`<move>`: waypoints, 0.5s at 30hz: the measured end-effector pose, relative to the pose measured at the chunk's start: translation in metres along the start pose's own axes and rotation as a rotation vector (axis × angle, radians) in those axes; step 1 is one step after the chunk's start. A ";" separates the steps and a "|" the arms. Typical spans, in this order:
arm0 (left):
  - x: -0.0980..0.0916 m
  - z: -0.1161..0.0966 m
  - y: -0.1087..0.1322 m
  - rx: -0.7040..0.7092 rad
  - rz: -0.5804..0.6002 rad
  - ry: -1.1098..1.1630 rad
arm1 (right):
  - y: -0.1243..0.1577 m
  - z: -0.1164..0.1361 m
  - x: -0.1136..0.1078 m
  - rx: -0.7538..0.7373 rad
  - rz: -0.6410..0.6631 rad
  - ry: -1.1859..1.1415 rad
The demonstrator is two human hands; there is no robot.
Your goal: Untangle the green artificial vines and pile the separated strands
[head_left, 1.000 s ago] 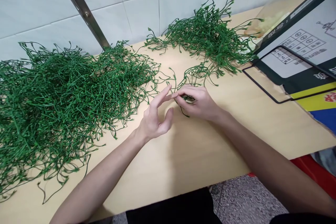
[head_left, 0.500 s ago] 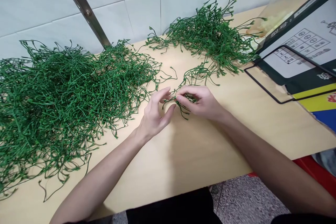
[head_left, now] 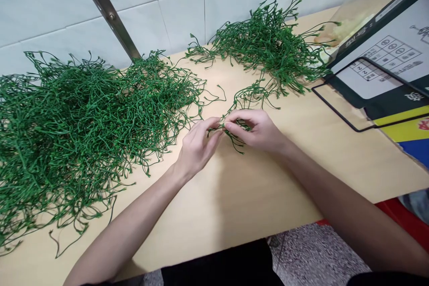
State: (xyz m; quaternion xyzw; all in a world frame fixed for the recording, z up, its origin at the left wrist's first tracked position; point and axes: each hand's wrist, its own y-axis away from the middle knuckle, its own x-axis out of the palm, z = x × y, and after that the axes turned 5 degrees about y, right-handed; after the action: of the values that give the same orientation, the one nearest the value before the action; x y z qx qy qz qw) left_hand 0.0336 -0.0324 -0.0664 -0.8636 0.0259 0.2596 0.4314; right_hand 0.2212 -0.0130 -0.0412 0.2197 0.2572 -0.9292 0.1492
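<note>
Head view: right hand (head_left: 260,132) grips sprig (head_left: 235,141), branches wallward.

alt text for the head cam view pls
The left hand and right hand pinch one small green sprig between them over a pale wooden table. A large tangled pile of such sprigs lies to the left, a smaller pile at the back by the white tiled wall, and a printed box at the right.
</note>
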 end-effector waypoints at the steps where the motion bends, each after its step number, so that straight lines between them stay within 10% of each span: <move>1: 0.000 0.000 0.000 0.001 -0.005 -0.004 | 0.000 0.000 0.000 -0.003 0.002 0.002; 15: -0.001 -0.002 0.001 -0.160 0.091 0.200 | 0.000 0.000 0.002 -0.076 -0.039 0.069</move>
State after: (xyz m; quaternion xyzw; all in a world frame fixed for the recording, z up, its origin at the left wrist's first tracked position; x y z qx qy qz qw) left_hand 0.0335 -0.0348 -0.0661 -0.9149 0.0873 0.1926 0.3439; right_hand 0.2191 -0.0130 -0.0424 0.2405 0.3015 -0.9134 0.1302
